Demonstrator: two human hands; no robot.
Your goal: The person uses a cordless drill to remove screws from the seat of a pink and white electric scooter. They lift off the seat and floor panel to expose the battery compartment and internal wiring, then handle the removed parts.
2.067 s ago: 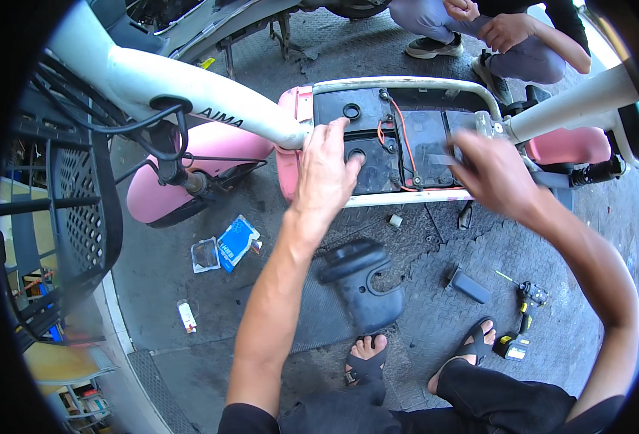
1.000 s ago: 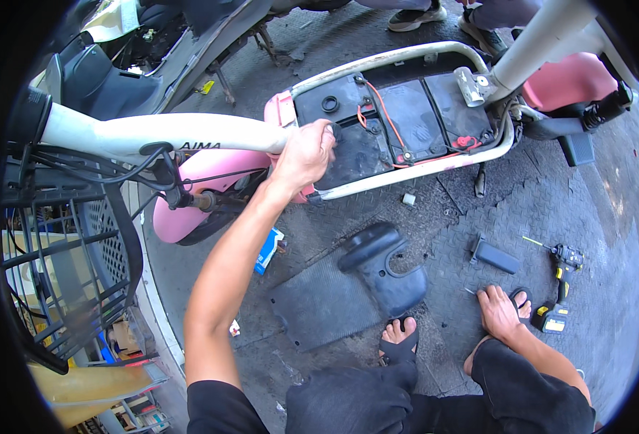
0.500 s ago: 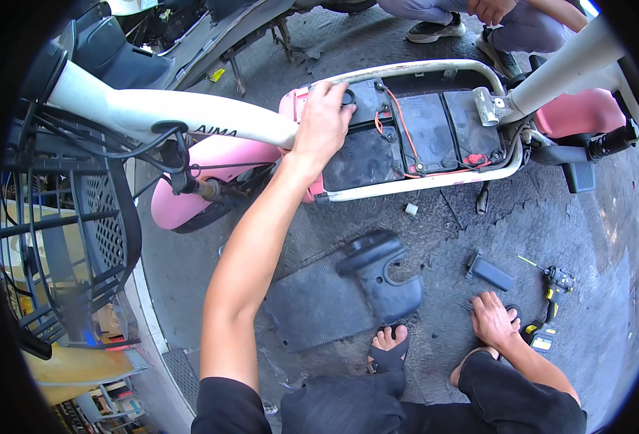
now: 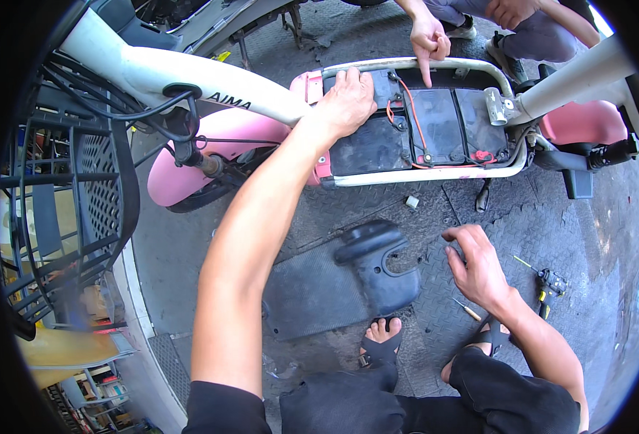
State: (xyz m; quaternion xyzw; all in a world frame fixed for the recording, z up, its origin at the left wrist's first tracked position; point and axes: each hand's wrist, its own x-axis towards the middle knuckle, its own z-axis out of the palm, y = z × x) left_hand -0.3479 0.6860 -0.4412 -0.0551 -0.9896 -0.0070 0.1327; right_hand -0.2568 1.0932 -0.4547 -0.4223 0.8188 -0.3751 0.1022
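My left hand (image 4: 348,105) is on the black batteries at the front of a pink and white electric bike. Its fingers are curled over the front battery (image 4: 377,145); anything beneath them is hidden. My right hand (image 4: 482,267) hovers above the floor near my foot, fingers bent and thumb apart, with nothing visible in it. It covers the spot where a black plastic piece lay. Just below that hand, a screwdriver (image 4: 470,311) with a light handle lies on the floor. Red wires (image 4: 415,119) run across the batteries inside the bike's white frame tube (image 4: 421,176).
Another person's hand (image 4: 428,40) points down at the batteries from the far side. A black footboard cover (image 4: 312,289) lies before my feet. On the right is a cordless drill (image 4: 549,286); a small white block (image 4: 412,202) sits near the frame. A black basket (image 4: 106,188) stands left.
My right hand has risen from the floor and moved forward, baring the screwdriver. My left hand has shifted on the battery, hiding a black ring. The other person's pointing hand has come in.
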